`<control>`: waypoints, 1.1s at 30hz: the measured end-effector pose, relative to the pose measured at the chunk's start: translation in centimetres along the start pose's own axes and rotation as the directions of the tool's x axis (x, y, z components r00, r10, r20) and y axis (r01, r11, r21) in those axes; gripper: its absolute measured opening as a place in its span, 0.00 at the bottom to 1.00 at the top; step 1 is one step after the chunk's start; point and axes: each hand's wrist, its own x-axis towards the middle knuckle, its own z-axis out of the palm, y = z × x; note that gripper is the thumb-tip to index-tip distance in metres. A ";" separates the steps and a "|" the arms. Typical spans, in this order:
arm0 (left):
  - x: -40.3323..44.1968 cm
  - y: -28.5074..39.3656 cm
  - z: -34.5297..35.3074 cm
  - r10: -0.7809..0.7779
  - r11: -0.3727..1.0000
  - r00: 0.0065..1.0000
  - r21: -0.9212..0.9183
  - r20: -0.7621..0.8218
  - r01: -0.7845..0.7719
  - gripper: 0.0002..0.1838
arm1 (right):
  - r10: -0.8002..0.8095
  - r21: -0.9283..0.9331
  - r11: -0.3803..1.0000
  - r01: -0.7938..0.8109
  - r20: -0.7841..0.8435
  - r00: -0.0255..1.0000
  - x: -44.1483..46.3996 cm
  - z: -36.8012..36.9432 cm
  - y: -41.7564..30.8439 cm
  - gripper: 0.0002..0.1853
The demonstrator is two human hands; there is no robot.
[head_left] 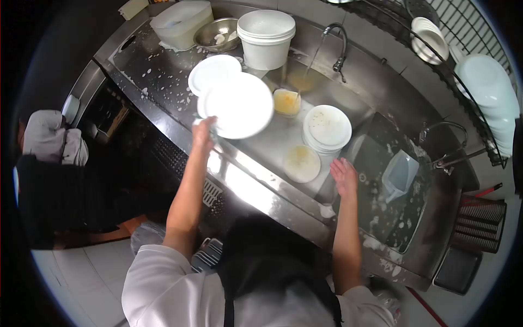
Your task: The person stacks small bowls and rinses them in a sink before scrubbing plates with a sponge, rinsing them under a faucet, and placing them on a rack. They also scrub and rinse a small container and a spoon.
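Observation:
My left hand grips the near left edge of a large white plate, held tilted above the steel counter. Something small and shiny shows at those fingers, too unclear to name. Behind it, another white plate is partly covered. My right hand has its fingers stretched out and holds nothing, just beside a stack of white plates with specks on the top one. A smaller round plate with yellowish residue lies left of that hand. A square container of yellowish liquid stands under running water.
A running faucet arches over the sink. White buckets, a steel bowl and a plastic tub line the back. At right, a soapy basin contains a clear container. A dish rack overhangs; another person is at left.

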 end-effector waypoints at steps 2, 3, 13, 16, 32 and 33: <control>5.6 1.3 -2.3 0.074 0.995 0.994 -0.057 -0.086 -0.079 0.18 | 0.000 -0.049 0.999 -0.004 -0.091 0.996 4.9 1.4 2.7 0.23; 8.1 1.7 -3.1 0.132 0.985 0.985 -0.093 -0.106 -0.142 0.18 | 0.036 0.034 0.999 -0.033 -0.093 0.995 7.2 1.6 3.9 0.23; 20.6 5.0 -7.5 -0.178 0.979 0.956 0.145 0.233 0.147 0.16 | 0.063 0.003 0.997 -0.075 -0.582 0.811 18.8 0.8 11.4 0.16; 17.7 10.1 -6.2 -0.076 0.863 0.996 0.503 0.043 0.045 0.11 | -0.113 -0.246 0.963 -0.114 -0.748 0.654 21.7 0.0 13.1 0.17; 31.1 10.8 31.7 -0.521 -0.484 0.705 0.515 0.480 -0.708 0.21 | -0.111 -0.426 0.808 -0.408 -0.790 0.603 22.9 0.0 12.1 0.25; 31.2 11.0 31.7 -0.557 -0.460 0.686 0.514 0.468 -0.724 0.22 | -0.096 -0.388 0.845 -0.368 -0.787 0.610 22.8 0.0 12.0 0.25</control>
